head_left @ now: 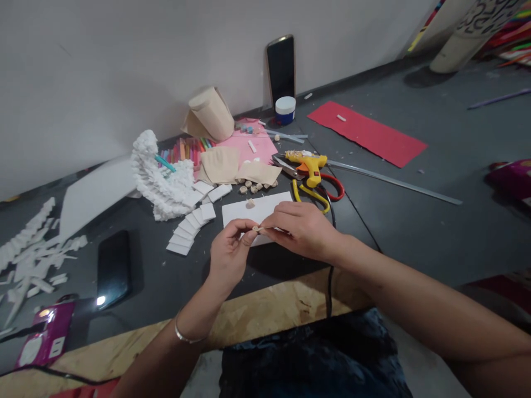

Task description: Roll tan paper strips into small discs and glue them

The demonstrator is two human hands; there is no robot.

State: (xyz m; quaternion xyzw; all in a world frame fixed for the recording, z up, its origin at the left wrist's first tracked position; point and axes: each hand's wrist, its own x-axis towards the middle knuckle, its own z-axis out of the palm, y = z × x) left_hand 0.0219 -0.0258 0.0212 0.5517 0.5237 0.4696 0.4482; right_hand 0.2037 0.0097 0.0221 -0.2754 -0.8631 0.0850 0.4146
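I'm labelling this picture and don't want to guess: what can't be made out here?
All in the head view:
- Small beige piece: exact shape; too small, partly covered by the left hand and right hand.
- White card: part of its surface, under the hands.
- Upright phone: lower end, behind the blue-and-white jar.
- Purple object: its full form, cut off by the right edge.
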